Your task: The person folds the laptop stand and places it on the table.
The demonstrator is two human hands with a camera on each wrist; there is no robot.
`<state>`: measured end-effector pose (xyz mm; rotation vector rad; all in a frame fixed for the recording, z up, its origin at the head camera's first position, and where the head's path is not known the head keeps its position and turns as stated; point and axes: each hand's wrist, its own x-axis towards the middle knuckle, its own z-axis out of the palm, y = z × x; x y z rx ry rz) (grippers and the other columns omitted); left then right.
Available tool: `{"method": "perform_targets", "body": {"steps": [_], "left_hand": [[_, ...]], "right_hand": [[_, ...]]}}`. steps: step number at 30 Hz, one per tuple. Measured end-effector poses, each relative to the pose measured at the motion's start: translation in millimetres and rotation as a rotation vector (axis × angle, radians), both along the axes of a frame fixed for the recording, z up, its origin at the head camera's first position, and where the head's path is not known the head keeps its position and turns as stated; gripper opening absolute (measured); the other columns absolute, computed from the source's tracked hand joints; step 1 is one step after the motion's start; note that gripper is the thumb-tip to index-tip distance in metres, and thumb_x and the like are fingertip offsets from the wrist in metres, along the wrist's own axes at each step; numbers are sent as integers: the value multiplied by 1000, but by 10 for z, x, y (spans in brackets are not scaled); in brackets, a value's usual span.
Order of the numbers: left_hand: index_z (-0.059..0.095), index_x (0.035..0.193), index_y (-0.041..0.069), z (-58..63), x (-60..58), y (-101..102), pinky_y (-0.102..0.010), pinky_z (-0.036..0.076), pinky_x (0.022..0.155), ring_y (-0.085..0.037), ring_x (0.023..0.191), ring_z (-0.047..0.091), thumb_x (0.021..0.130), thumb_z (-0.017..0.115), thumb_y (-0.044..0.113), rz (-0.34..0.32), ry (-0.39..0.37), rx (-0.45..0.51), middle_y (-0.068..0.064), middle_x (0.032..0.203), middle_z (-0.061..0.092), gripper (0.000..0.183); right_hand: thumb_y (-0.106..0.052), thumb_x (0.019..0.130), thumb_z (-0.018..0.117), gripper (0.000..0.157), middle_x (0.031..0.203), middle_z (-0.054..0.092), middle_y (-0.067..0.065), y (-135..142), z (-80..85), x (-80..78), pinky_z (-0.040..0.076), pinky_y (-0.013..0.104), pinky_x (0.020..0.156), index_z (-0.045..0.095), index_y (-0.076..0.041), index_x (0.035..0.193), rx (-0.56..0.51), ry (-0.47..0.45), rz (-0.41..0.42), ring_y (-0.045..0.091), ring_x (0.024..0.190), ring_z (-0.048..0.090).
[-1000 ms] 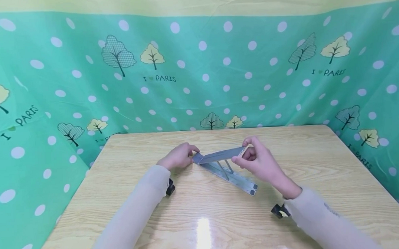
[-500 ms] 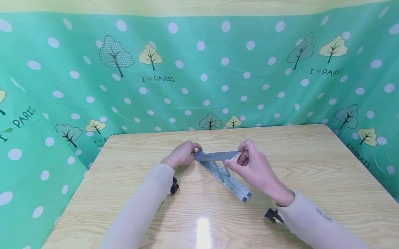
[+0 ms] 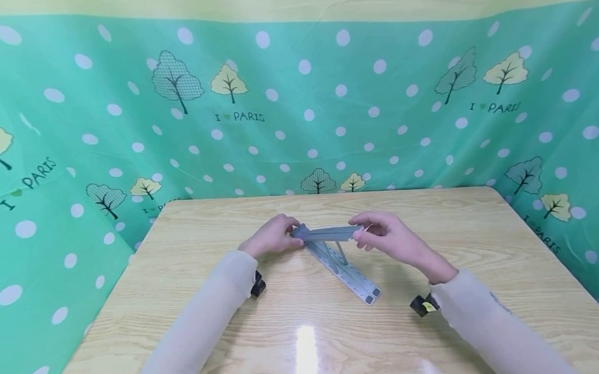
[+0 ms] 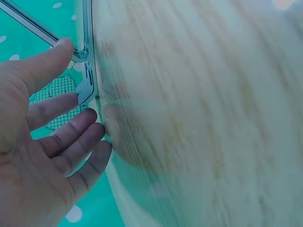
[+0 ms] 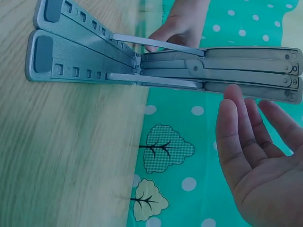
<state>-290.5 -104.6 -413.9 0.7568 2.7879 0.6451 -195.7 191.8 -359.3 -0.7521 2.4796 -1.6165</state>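
Stand of folding grey metal bars [image 3: 333, 234] is unfolded like a sideways V on the pale wood-grain table [image 3: 185, 337]; in my head view I find it at 5 o'clock from the centre. From its hinge, the slotted lower bars [image 3: 351, 278] go toward between 4 and 5 o'clock, lying low, while the raised upper part [image 5: 251, 65] points to 3 o'clock, with two thin struts [image 5: 165, 82] between them. At 10 o'clock of the stand, the left hand [image 3: 275, 234] pinches the hinge end with thumb and index finger; its other fingers are loose. Between 2 and 3 o'clock, the right hand [image 3: 393, 241] is loosely open at the raised end, fingers almost straight, without a grip; whether its fingertips touch the metal, I cannot surely tell from my views. At 12 o'clock hangs a green dotted cloth with printed trees [image 3: 392, 121].
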Motion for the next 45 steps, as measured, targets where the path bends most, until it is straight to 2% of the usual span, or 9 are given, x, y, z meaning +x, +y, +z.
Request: {"method": "perform_targets", "body": {"steps": [5,8,14,19,23,28,35,40,45], "left_hand": [[61,125,7,0,-9,26,-34,49,80,-16,86,56,81,76,29,5,13,0,-8,101,64,51],[61,126,9,-13,-27,33,-32,49,80,-15,85,56,82,76,29,15,5,-4,-6,99,65,51],[62,127,11,-19,-57,58,-29,48,66,-15,73,57,82,76,27,39,-48,24,0,85,64,50],[60,129,10,-8,-78,88,-29,46,59,-15,67,54,82,76,24,35,-79,58,-1,78,61,51],[57,133,10,-5,-97,104,-29,48,61,-16,68,56,82,75,22,23,-132,87,-2,79,62,55],[53,136,16,2,-126,112,-31,50,64,-18,72,57,83,74,22,47,-231,108,-3,82,63,58],[52,138,16,3,-196,164,-27,46,56,-15,63,51,83,73,20,37,-276,119,-5,79,59,59],[52,138,14,-2,-235,209,-25,43,50,-13,54,48,83,73,16,12,-286,132,-4,72,57,59],[51,138,15,-6,-246,255,-26,45,52,-13,56,50,83,73,18,-3,-282,126,-5,76,59,59]], "right_hand": [[-19,93,64,35,94,64,18,-28,-28,3,56,36,72,59,-2,123,-24,-23,8,25,78,66],[-20,92,64,36,91,64,17,-50,-38,29,56,37,70,59,-1,122,-28,-18,-17,25,77,65],[-23,92,65,32,85,64,13,-115,-66,119,55,35,64,61,-6,119,-26,-19,-85,35,75,63],[-28,91,65,35,78,64,11,-219,-69,188,53,32,59,60,-6,118,-21,-40,-119,28,69,65],[-35,90,66,38,73,63,11,-311,-54,250,50,33,55,59,-8,116,-12,-69,-168,26,66,64],[-38,88,68,40,68,61,16,-431,-62,329,45,29,49,58,-10,115,-29,-107,-223,28,64,64],[-22,93,63,33,67,60,22,-592,192,525,42,24,48,53,-1,116,-17,-134,-245,22,61,63],[-30,91,65,38,66,60,19,-590,10,452,38,23,45,53,-5,117,-40,-139,-259,22,59,61],[-38,87,69,40,65,59,17,-585,-90,423,34,23,41,54,-11,114,-65,-137,-286,23,55,59]]}}
